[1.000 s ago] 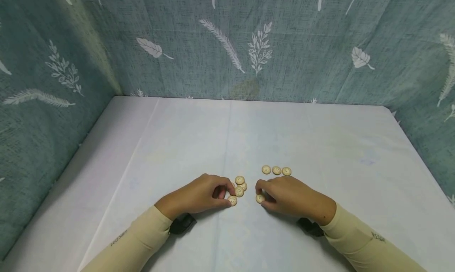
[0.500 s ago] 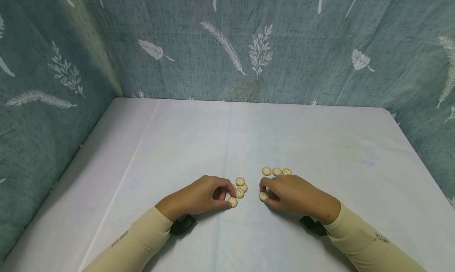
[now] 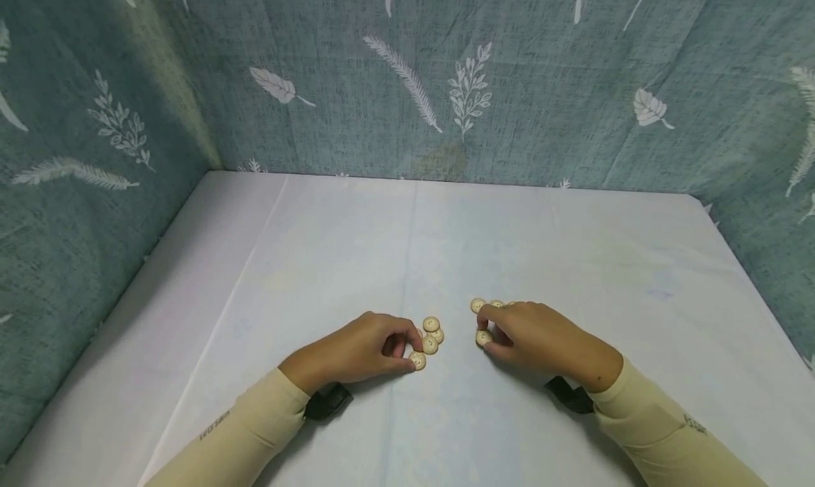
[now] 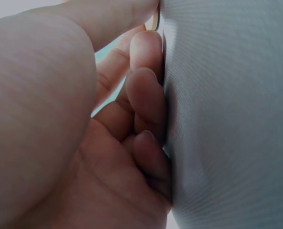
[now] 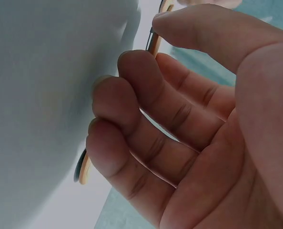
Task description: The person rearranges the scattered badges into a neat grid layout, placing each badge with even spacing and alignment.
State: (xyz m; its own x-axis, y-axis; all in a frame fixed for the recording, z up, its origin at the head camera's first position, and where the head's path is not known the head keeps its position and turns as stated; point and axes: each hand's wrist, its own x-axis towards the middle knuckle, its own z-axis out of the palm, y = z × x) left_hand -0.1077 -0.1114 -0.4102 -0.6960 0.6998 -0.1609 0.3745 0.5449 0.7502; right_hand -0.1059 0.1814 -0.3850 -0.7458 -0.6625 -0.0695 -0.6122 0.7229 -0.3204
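Observation:
My left hand (image 3: 372, 345) rests on the table with thumb and index finger at a round cream button (image 3: 417, 361), pinching it. Beside those fingertips lies a small cluster of buttons (image 3: 430, 345), some overlapping and one mostly behind the index finger. To the right, my right hand (image 3: 538, 338) pinches another cream button (image 3: 484, 337) between thumb and index finger, at the table surface. Just beyond it is a short row of buttons (image 3: 478, 305), partly covered by the hand. The right wrist view shows the pinched button (image 5: 153, 43) edge-on at the thumb tip.
A white cloth covers the table (image 3: 331, 253). Green leaf-patterned fabric (image 3: 356, 83) rises behind its back edge and along both sides. A dark wrist device (image 3: 327, 402) sits under the left wrist, another (image 3: 569, 395) under the right.
My right hand has moved right and away from me, bringing its button from near the left cluster toward the row, which it now covers more. My left hand stays in place.

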